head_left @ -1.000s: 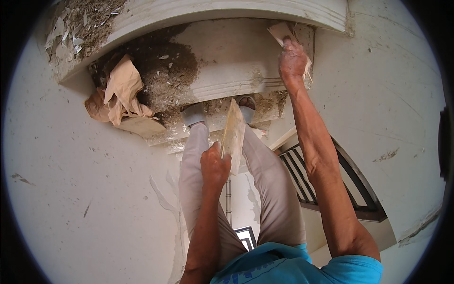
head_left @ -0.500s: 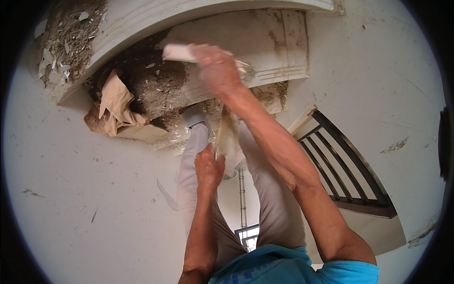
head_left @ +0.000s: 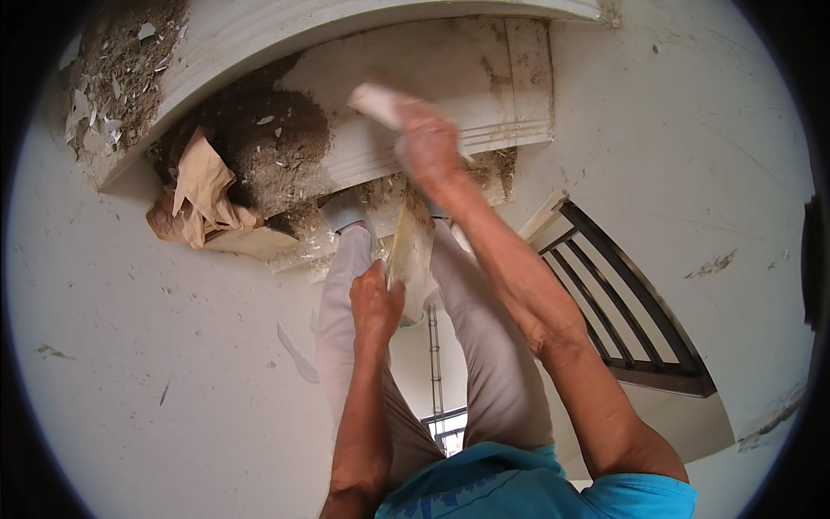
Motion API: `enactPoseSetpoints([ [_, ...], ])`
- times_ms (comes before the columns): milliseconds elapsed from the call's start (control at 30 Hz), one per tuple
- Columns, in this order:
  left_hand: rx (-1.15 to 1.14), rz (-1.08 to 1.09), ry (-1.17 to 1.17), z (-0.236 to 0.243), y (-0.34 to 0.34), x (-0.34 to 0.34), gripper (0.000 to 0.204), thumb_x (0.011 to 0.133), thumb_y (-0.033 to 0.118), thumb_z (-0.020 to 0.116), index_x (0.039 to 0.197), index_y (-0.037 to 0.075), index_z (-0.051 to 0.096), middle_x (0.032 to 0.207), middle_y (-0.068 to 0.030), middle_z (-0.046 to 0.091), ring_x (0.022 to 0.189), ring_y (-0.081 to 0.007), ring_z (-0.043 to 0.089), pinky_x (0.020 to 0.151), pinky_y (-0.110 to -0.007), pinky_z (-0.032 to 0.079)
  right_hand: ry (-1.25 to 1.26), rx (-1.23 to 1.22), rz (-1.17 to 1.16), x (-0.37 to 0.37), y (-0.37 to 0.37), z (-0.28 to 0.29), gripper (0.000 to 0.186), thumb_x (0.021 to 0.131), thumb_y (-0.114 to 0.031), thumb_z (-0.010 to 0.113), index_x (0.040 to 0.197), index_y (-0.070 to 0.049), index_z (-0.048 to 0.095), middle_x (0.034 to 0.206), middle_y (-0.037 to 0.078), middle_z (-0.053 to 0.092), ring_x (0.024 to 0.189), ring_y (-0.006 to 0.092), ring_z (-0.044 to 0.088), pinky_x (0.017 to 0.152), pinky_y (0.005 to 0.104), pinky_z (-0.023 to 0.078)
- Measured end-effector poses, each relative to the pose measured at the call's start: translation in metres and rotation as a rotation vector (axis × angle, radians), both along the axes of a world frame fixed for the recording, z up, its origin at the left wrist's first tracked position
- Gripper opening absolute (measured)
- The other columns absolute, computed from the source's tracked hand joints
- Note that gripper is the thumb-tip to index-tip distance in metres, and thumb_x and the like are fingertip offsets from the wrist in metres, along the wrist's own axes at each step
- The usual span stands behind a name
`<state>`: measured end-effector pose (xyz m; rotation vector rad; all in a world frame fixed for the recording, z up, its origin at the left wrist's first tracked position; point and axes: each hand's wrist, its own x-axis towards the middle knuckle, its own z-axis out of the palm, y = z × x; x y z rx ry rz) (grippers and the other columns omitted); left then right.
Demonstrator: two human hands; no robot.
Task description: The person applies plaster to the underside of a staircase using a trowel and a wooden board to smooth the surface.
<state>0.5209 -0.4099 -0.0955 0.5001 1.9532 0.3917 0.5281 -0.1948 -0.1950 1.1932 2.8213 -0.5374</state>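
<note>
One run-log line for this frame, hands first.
left hand: holds flat panel | right hand: blurred, holds pale piece over step | crumpled brown paper: beside dirt

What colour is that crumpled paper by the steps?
The crumpled paper is light brown, best seen in the head view.

Tilted stained board [head_left: 414, 253], blurred pale piece [head_left: 377, 103]

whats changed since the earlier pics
The right hand, holding a pale piece, swept left from the right end of the step, then came slightly back right. Nothing was visibly taken up or let go. The left hand still grips the flat board; the crumpled brown paper stays at the left.
</note>
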Motion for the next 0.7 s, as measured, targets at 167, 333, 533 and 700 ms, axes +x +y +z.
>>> enactPoseSetpoints([
  [167,-0.038,-0.009,-0.021,0.001,-0.002,0.002,0.017,0.075,0.007,0.062,0.086,-0.005,0.057,0.081,-0.0293,0.064,0.08,-0.049,0.059,0.077,-0.056,0.045,0.053,-0.179,-0.071,0.012,0.011,0.026,0.047,0.074,0.003,0.054,0.119,-0.006,0.065,0.092,0.017,0.069,0.079,0.0291,0.069,0.072,0.0416,0.057],
  [333,-0.048,0.009,0.022,-0.001,-0.005,0.011,0.019,0.074,0.008,0.063,0.086,-0.005,0.059,0.081,-0.0295,0.063,0.082,-0.0475,0.06,0.076,-0.054,0.046,-0.11,-0.082,-0.293,0.094,0.056,0.023,0.047,0.075,-0.002,0.058,0.122,-0.003,0.063,0.097,0.019,0.068,0.085,0.0312,0.068,0.075,0.0419,0.056],
  [533,-0.121,-0.059,0.025,-0.002,-0.004,0.017,0.02,0.073,0.009,0.063,0.087,-0.005,0.06,0.082,-0.0296,0.063,0.083,-0.0477,0.06,0.077,-0.054,0.045,-0.036,-0.212,-0.194,0.019,-0.046,0.005,0.039,0.083,-0.004,0.055,0.121,0.0,0.061,0.103,0.017,0.067,0.096,0.0293,0.065,0.08,0.0396,0.056],
  [700,-0.142,-0.074,-0.03,-0.001,0.002,0.012,0.02,0.074,0.009,0.063,0.088,-0.004,0.06,0.084,-0.0293,0.064,0.087,-0.0477,0.06,0.08,-0.055,0.045,0.207,-0.368,-0.124,-0.02,-0.074,0.019,0.03,0.085,-0.001,0.053,0.111,0.0,0.067,0.092,0.016,0.07,0.081,0.0292,0.069,0.078,0.041,0.058],
])
